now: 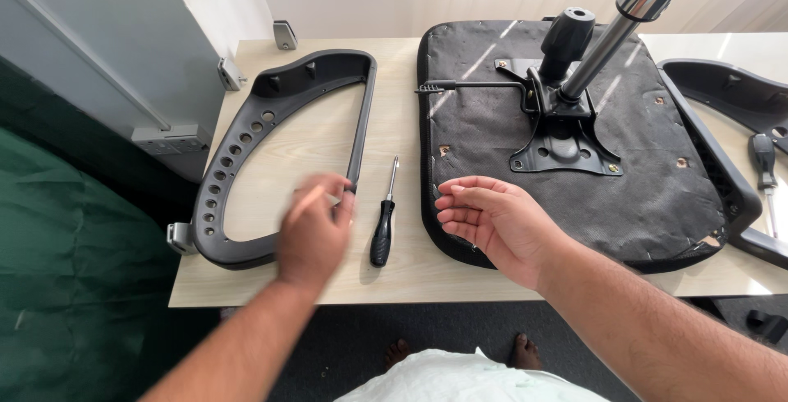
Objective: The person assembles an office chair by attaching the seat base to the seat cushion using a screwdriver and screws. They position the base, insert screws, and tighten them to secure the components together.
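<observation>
- Left hand is over the straight bar of the black chair armrest, fingers curled at the bar near its lower end; it is motion-blurred, so we cannot tell whether it is clamped on the bar or only touching it.
- Right hand is open, fingers loosely apart, palm up, holding nothing, at the near-left edge of the upturned seat cushion.
- The armrest lies flat on the light wood table, left of the cushion; a black-handled screwdriver lies between them, just beside the left hand.
- To do this well, in our judgement: grip the armrest's bar fully, lift it level, keep it off the screwdriver, and steady the cushion edge with the free hand.
- The metal seat plate with the chrome gas cylinder sits mid-cushion.
- Hidden or unclear: left fingertips blurred; the cylinder top runs out of frame; a second armrest and second screwdriver are cut by the right edge; any screws are too small to make out.
</observation>
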